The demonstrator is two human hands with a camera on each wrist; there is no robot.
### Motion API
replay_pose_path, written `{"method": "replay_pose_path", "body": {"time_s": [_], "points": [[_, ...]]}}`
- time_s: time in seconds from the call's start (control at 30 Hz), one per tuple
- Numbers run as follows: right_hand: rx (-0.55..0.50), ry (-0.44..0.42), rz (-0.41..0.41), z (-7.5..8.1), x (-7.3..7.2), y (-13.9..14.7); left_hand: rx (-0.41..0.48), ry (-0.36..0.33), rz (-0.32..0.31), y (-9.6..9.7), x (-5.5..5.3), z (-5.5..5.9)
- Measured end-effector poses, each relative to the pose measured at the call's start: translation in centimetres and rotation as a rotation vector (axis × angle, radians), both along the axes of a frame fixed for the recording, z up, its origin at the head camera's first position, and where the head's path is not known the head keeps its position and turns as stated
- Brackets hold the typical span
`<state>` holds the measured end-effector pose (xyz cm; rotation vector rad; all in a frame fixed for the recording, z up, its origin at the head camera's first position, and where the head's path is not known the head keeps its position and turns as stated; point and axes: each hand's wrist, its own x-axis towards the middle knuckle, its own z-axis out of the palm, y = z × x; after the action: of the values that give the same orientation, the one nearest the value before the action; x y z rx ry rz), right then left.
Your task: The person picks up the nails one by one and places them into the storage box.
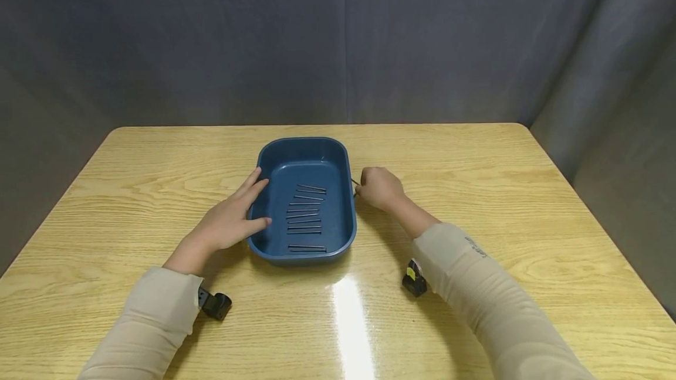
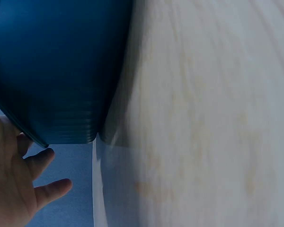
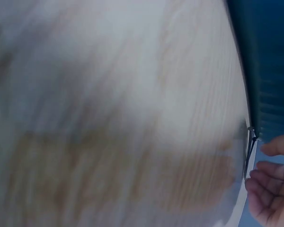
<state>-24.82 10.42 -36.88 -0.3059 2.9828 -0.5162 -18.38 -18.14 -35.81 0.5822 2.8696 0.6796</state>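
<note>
A deep blue plastic bin (image 1: 302, 259) stands on the table, with several thin dark nails (image 1: 303, 216) lying in a rough column on its floor. My left hand (image 1: 224, 221) rests over the bin's left rim, fingers spread and fairly straight; in the left wrist view this hand (image 2: 19, 179) shows beside the rim. Just outside the right wall is my right hand (image 1: 381, 187), its fingers bent around the ends of thin nails (image 3: 250, 153). The right wrist view shows a gap between the thumb and forefinger of that hand (image 3: 274, 184).
Under everything lies a light wood-grain table (image 1: 475, 192) with rounded far corners. Grey-blue curtains (image 1: 338, 46) hang behind it and at its sides. Small black wrist cameras sit below the left cuff (image 1: 164, 298) and the right cuff (image 1: 438, 251).
</note>
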Motion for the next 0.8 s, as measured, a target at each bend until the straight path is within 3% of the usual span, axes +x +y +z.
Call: {"method": "replay_pose_path", "body": {"time_s": [0.3,0.8], "points": [[0.094,-0.048,-0.139,-0.32,-0.19,-0.70,-0.007,-0.001,0.002,0.08,0.00,-0.18],[0.113,-0.100,-0.234,0.00,-0.51,-0.68,0.008,0.012,0.001,-0.15,-0.16,-0.29]]}}
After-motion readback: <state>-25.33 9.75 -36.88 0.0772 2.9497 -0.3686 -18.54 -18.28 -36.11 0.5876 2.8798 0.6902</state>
